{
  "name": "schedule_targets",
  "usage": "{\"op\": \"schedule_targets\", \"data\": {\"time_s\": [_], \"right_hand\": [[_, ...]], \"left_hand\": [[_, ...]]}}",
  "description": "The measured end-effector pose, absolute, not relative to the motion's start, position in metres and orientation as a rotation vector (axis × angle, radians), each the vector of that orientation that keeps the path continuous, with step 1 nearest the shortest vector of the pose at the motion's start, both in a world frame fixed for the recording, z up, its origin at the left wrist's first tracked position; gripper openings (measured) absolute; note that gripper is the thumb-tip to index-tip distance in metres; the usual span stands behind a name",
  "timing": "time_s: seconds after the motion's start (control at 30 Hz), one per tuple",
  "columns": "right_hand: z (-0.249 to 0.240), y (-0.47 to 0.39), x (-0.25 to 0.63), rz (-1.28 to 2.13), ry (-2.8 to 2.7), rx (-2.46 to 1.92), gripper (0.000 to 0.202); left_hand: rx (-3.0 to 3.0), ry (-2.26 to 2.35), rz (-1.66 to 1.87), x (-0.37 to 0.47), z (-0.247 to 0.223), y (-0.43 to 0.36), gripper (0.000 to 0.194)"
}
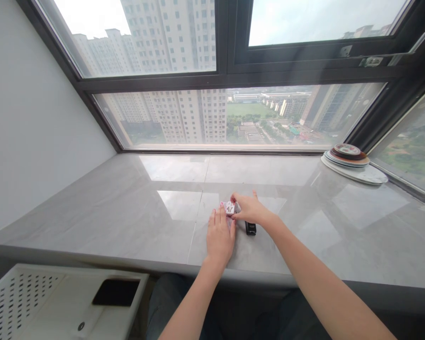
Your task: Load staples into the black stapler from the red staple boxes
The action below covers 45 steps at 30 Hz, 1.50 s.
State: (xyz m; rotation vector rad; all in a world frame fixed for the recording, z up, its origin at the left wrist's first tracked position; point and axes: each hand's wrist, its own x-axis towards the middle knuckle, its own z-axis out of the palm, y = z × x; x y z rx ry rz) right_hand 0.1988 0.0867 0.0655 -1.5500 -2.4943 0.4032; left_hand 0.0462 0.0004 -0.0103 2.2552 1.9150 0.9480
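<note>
Just right of the tile seam, a small white stack (230,208) with red marks and a dark print, like playing cards, sits on the grey sill. My right hand (250,208) reaches in from the right and pinches the stack's right side between thumb and fingers. On the near left side, my left hand (221,237) lies with its fingers stretched out, fingertips touching the stack's edge. Some pinkish, see-through material shows between the hands; its kind is unclear. A small black object (250,228) with a shiny near end lies below my right hand, partly covered by it.
The glossy grey sill (127,212) runs under a dark-framed window (156,84). At the far right corner rests a stack of round plates or mats (354,175). Below left stands a white perforated plastic piece (71,302) with a black phone-like slab (116,292) on it.
</note>
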Motion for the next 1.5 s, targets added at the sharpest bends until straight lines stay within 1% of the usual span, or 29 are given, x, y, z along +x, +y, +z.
{"op": "schedule_targets", "data": {"time_s": [0.17,0.27,0.3,0.37,0.43,0.47,0.67,0.8,0.87,0.9,1.0,1.07,1.23,1.33,1.5], "right_hand": [[0.068,0.078,0.217,0.389,-2.491,-1.43,0.057],[0.059,0.063,0.238,0.331,-2.186,-1.56,0.057],[0.054,0.056,0.245,0.372,-2.062,-1.649,0.057],[0.041,0.043,0.254,0.636,-1.864,-1.778,0.059],[0.029,0.033,0.255,0.985,-1.749,-1.743,0.059],[0.024,0.029,0.251,1.104,-1.714,-1.678,0.057],[0.021,0.018,0.208,1.31,-1.6,-1.401,0.047],[0.023,0.015,0.185,1.445,-1.682,-1.204,0.051],[0.023,0.018,0.169,1.39,-1.834,-1.125,0.052],[0.022,0.022,0.159,1.311,-1.923,-1.117,0.051],[0.02,0.038,0.123,1.027,-2.126,-1.195,0.045],[0.019,0.049,0.1,0.932,-2.178,-1.244,0.043],[0.015,0.063,0.07,0.848,-2.188,-1.285,0.046],[0.012,0.064,0.068,0.826,-2.19,-1.3,0.054],[0.009,0.066,0.069,0.813,-2.198,-1.318,0.059]], "left_hand": [[2.334,1.895,0.919,0.046,-0.007,0.0,0.06],[2.37,1.873,0.908,0.047,-0.005,0.0,0.055],[2.374,1.864,0.907,0.047,-0.005,0.0,0.054],[2.365,1.853,0.906,0.048,-0.005,0.0,0.052],[2.349,1.837,0.909,0.049,-0.005,0.001,0.052],[2.342,1.825,0.911,0.05,-0.005,0.002,0.052],[2.284,1.818,0.966,0.042,-0.009,0.003,0.052],[2.268,1.886,0.97,0.01,-0.009,0.0,0.048],[2.271,1.925,0.961,-0.014,-0.009,-0.001,0.047],[2.271,1.946,0.963,-0.027,-0.009,0.001,0.046],[2.273,2.004,0.977,-0.066,-0.009,0.01,0.046],[2.284,2.019,0.968,-0.089,-0.008,0.021,0.046],[2.306,1.991,0.921,-0.12,-0.008,0.048,0.046],[2.295,1.994,0.926,-0.123,-0.01,0.054,0.046],[2.226,1.998,0.943,-0.123,-0.012,0.053,0.046]]}}
